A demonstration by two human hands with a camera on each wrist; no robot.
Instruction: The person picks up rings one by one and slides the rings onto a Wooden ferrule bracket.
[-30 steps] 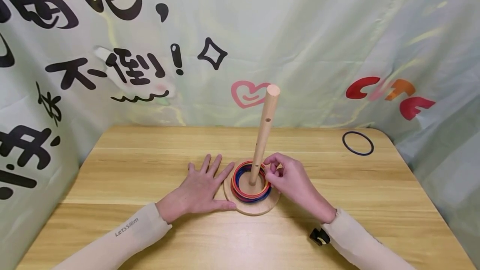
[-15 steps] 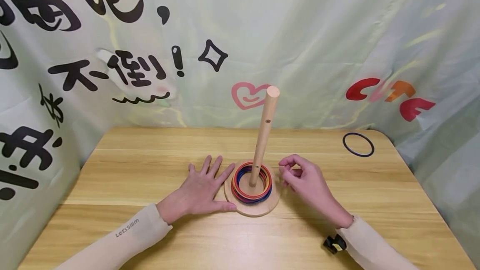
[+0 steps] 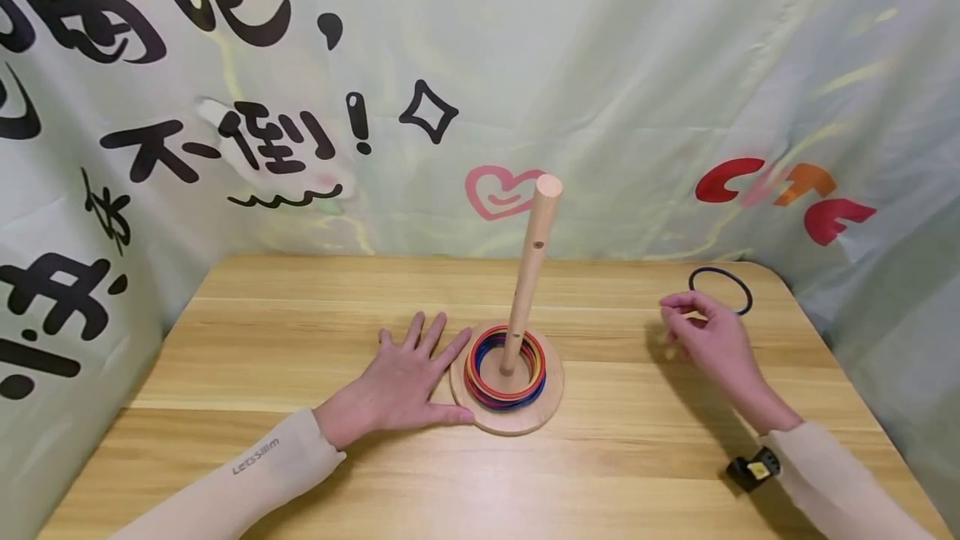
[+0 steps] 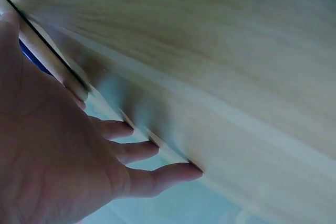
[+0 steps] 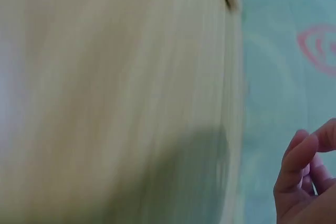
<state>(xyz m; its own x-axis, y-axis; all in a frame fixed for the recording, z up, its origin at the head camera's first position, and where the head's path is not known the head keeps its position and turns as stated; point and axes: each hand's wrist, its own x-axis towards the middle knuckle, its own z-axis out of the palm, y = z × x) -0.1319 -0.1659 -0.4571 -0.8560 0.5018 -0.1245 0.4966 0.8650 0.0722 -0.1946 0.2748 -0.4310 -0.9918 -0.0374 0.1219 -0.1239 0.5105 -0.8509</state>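
A wooden peg (image 3: 529,269) rises from a round wooden base (image 3: 552,407), leaning slightly in the head view. Several thin rings (image 3: 501,401), red, yellow and dark blue, lie stacked around its foot. With fingers spread, my left hand (image 3: 401,382) lies flat on the tabletop, forefinger and thumb against the base's left edge; the left wrist view shows the base rim (image 4: 47,51) by that hand. My right hand (image 3: 708,336) is over the right side, fingers loosely curled, nothing visible between them. Just behind it lies a dark blue ring (image 3: 716,269), partly hidden by the hand.
The wood-grain table (image 3: 300,473) has rounded back corners. A pale printed curtain (image 3: 615,90) hangs directly behind it and along both sides. A small black device (image 3: 753,469) is strapped at the right wrist.
My right hand has left the ring stack beside the peg and moved right, close to the lone dark blue ring. My left hand, the base and the stacked rings have stayed in place.
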